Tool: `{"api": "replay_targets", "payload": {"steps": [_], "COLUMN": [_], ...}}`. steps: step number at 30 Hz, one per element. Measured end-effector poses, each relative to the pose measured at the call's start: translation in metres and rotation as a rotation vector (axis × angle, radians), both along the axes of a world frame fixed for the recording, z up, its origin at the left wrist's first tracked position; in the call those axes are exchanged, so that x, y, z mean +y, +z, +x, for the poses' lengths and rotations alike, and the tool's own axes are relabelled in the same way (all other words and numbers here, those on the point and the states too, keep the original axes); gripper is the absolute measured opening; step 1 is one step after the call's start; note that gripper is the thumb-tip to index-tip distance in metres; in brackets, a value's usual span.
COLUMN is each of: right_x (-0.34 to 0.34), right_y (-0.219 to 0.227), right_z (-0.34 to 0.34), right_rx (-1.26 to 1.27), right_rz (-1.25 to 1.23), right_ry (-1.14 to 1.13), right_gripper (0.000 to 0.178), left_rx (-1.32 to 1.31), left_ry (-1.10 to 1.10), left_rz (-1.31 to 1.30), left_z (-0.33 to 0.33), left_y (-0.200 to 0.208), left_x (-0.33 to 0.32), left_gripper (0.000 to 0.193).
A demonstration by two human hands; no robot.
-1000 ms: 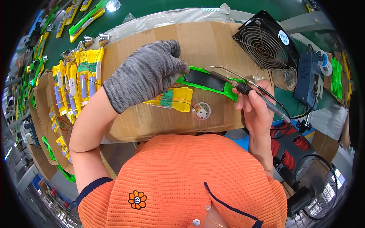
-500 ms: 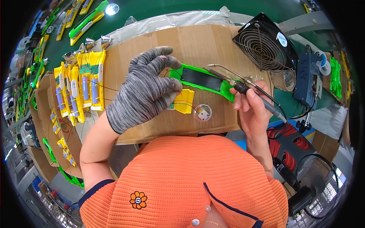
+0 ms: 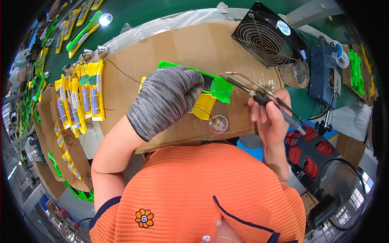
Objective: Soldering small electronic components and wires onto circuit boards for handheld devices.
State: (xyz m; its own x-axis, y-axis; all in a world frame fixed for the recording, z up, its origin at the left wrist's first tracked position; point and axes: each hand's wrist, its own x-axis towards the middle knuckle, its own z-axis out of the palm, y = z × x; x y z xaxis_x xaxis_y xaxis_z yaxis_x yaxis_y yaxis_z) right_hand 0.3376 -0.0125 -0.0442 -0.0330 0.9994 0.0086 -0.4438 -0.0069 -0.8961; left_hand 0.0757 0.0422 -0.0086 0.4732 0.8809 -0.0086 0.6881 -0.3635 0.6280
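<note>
My left hand [image 3: 167, 99], in a grey knit glove, lies over a long green plastic casing [image 3: 222, 90] with its fingers curled closed. Whatever the fingertips grip is hidden beneath them. My bare right hand [image 3: 273, 119] grips a soldering iron [image 3: 259, 97] with a thin curved metal tube alongside. Its tip points left, close to the casing's right end. Under the gloved hand a yellow plastic piece [image 3: 204, 107] partly shows, with thin wires running to a small round clear lamp cup [image 3: 219, 124].
Yellow casings with blue cells and circuit boards [image 3: 91, 91] stand in a row at left, with wires trailing off. A black fan [image 3: 265, 36] sits at the far right, beside a blue soldering unit [image 3: 323, 79]. Brown cardboard [image 3: 178, 44] covers the bench.
My left hand has moved right over the green casing and its fingers have curled closed. The casing's right end sits farther left. The soldering iron stays in my right hand. The view has shifted slightly.
</note>
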Motion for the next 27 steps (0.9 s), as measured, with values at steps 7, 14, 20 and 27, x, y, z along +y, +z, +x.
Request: {"api": "replay_targets", "payload": {"steps": [7, 14, 20, 27], "right_x": [0.001, 0.007, 0.008, 0.007], "right_y": [0.001, 0.005, 0.010, 0.011], "right_z": [0.017, 0.013, 0.011, 0.008], "right_rx": [-0.157, -0.213, -0.251, -0.252], "right_rz": [-0.082, -0.134, -0.151, -0.183], "right_ry": [0.096, 0.160, 0.205, 0.194], "right_gripper": [0.015, 0.016, 0.018, 0.018], "left_rx": [0.233, 0.252, 0.275, 0.317], "left_ry": [0.087, 0.066, 0.052, 0.036], "left_rz": [-0.027, 0.040, 0.039, 0.034], "left_z": [0.020, 0.022, 0.022, 0.023], "left_y": [0.007, 0.006, 0.006, 0.007], "left_x": [-0.002, -0.002, -0.002, 0.000], "left_gripper": [0.010, 0.010, 0.010, 0.011]}}
